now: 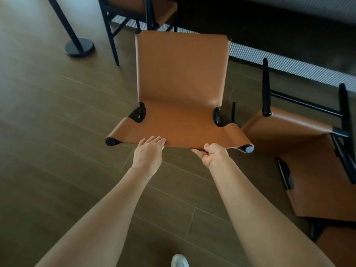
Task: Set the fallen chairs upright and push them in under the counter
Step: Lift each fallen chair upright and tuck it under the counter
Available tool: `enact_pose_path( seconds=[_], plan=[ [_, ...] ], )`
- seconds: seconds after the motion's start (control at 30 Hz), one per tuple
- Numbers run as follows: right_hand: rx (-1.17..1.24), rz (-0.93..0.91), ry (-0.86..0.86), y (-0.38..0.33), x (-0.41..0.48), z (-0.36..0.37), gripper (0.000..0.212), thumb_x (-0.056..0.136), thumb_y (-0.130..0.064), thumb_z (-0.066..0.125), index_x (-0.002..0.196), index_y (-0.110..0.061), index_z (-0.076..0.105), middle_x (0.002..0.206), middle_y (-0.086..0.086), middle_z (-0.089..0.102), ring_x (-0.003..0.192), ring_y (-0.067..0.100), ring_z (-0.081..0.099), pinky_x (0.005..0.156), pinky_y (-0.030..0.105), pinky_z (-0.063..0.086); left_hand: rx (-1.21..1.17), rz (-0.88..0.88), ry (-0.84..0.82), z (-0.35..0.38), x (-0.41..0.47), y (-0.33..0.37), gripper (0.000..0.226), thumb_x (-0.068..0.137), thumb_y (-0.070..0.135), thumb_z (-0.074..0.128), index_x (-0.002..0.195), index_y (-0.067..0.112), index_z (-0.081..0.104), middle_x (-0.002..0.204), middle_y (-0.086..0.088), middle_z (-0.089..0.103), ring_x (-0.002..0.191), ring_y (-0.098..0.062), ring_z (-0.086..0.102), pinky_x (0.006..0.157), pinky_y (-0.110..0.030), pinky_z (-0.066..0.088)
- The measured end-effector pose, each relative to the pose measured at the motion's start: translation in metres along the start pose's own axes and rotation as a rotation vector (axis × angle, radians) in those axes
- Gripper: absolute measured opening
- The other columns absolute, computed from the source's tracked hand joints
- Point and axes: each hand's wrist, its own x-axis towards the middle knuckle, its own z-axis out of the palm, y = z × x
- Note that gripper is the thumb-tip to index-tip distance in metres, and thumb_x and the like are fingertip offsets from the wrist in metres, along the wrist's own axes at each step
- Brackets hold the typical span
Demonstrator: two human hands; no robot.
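Middle chair (181, 89) looks upright, seat facing the surface (298, 6) at 12 o'clock. Left hand (149, 151) lies flat on the backrest's top edge, fingers straight. Right hand (212, 155) grips that edge, fingers curled under. I'd grab with both and shove evenly so it doesn't twist. The tipped chair (308, 151) at 3 o'clock is untouched.

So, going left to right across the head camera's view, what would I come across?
Round black post base → left hand → right hand → fallen tan leather chair. The upright tan leather chair, which both hands touch at its near edge, spans the middle.
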Motion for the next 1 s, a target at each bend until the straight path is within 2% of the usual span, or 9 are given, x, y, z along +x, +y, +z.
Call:
enact_pose_path(
  seconds=[0.1, 0.23, 0.37, 0.47, 0.53, 0.63, 0.8, 0.93, 1.0],
  plan=[
    [-0.039, -0.033, -0.004, -0.025, -0.002, 0.026, 0.043, 0.100, 0.010, 0.036, 0.141, -0.001, 0.037, 0.139, 0.020, 0.047, 0.131, 0.042, 0.046, 0.099, 0.058, 0.046, 0.005, 0.086, -0.002, -0.017, 0.023, -0.007, 0.046, 0.106, 0.027, 0.025, 0.150, 0.018, 0.030, 0.156, 0.002, 0.032, 0.146, -0.013, 0.021, 0.121, -0.033, 0.006],
    [-0.084, -0.061, -0.002, -0.059, -0.002, 0.060, 0.044, 0.099, 0.011, 0.038, 0.140, -0.002, 0.039, 0.136, 0.020, 0.049, 0.129, 0.042, 0.047, 0.095, 0.057, 0.048, -0.043, 0.114, -0.004, -0.044, 0.064, -0.010, 0.045, 0.106, 0.026, 0.025, 0.149, 0.019, 0.033, 0.155, 0.002, 0.033, 0.146, -0.012, 0.021, 0.120, -0.032, 0.002],
    [-0.057, -0.096, -0.032, -0.086, 0.002, 0.087, 0.044, 0.098, 0.008, 0.041, 0.141, -0.004, 0.039, 0.101, 0.015, 0.051, 0.126, 0.041, 0.050, 0.089, 0.056, 0.052, -0.047, 0.070, 0.033, -0.067, 0.106, -0.001, 0.042, 0.105, 0.017, 0.028, 0.144, 0.018, 0.042, 0.150, 0.001, 0.042, 0.145, -0.014, 0.026, 0.121, -0.034, 0.002],
    [-0.068, -0.137, -0.025, -0.103, 0.004, 0.109, 0.043, 0.097, 0.009, 0.044, 0.139, -0.004, 0.041, 0.092, 0.014, 0.052, 0.115, 0.040, 0.057, 0.081, 0.051, 0.058, -0.044, 0.071, 0.030, -0.084, 0.134, -0.002, 0.040, 0.104, 0.013, 0.030, 0.142, 0.017, 0.045, 0.148, 0.002, 0.046, 0.143, -0.014, 0.029, 0.121, -0.033, 0.004],
    [-0.096, -0.144, -0.011, -0.113, 0.005, 0.122, 0.037, 0.097, 0.007, 0.047, 0.132, -0.003, 0.046, 0.102, 0.017, 0.057, 0.106, 0.040, 0.061, 0.078, 0.048, 0.059, -0.043, 0.077, 0.023, -0.094, 0.150, -0.003, 0.040, 0.104, 0.012, 0.032, 0.141, 0.017, 0.046, 0.146, 0.003, 0.048, 0.142, -0.013, 0.031, 0.121, -0.032, 0.005],
    [-0.097, -0.160, 0.014, -0.126, 0.008, 0.138, 0.032, 0.096, 0.007, 0.049, 0.126, -0.003, 0.048, 0.123, 0.020, 0.058, 0.106, 0.041, 0.064, 0.069, 0.044, 0.061, -0.042, 0.095, 0.012, -0.105, 0.169, -0.001, 0.040, 0.104, 0.014, 0.033, 0.142, 0.019, 0.044, 0.147, 0.003, 0.047, 0.142, -0.012, 0.031, 0.121, -0.033, 0.006],
    [-0.132, -0.191, 0.029, -0.145, 0.011, 0.158, 0.027, 0.096, 0.007, 0.050, 0.120, -0.005, 0.050, 0.111, 0.019, 0.058, 0.083, 0.036, 0.065, 0.053, 0.040, 0.058, -0.015, 0.096, -0.022, -0.117, 0.195, -0.001, 0.042, 0.104, 0.018, 0.032, 0.145, 0.018, 0.039, 0.151, 0.003, 0.041, 0.145, -0.013, 0.024, 0.121, -0.037, 0.003],
    [-0.178, -0.190, 0.034, -0.166, 0.015, 0.178, 0.032, 0.096, 0.007, 0.050, 0.127, -0.002, 0.049, 0.110, 0.021, 0.058, 0.091, 0.039, 0.068, 0.051, 0.041, 0.058, -0.042, 0.093, -0.027, -0.128, 0.222, -0.002, 0.041, 0.105, 0.021, 0.028, 0.143, 0.018, 0.042, 0.148, 0.004, 0.045, 0.143, -0.012, 0.028, 0.121, -0.037, 0.003],
    [-0.194, -0.184, 0.020, -0.178, 0.018, 0.189, 0.024, 0.096, 0.006, 0.050, 0.119, -0.002, 0.051, 0.113, 0.022, 0.060, 0.081, 0.037, 0.068, 0.048, 0.041, 0.058, -0.053, 0.095, -0.019, -0.133, 0.237, -0.002, 0.041, 0.104, 0.021, 0.029, 0.142, 0.018, 0.045, 0.144, 0.004, 0.049, 0.141, -0.012, 0.033, 0.121, -0.036, 0.004]
  ],
)
